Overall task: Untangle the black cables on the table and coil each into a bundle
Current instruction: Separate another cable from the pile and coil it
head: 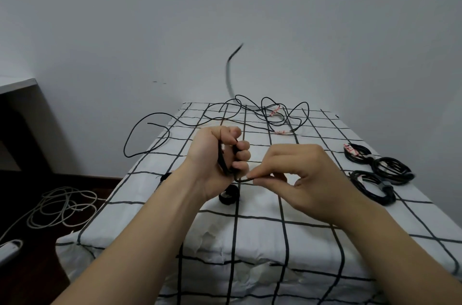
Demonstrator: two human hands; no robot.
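The left hand (215, 157) curls tight round a small coil (223, 162) of thin black cable so the loops cannot spring apart. The right hand (307, 179) pinches the loose strand (246, 180) just beside the coil, finger against thumb, ready to feed another turn. Beyond the coil, the tangle (265, 112) sprawls wiry across the grid-checked surface (262, 229). Right of the coil lie three neat, glossy bundles (385, 169).

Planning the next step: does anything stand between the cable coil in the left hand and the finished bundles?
Only the right hand, pinching its strand, lies between the black cable coil in the left hand and the coiled black bundles; the checked white cloth looks bare.
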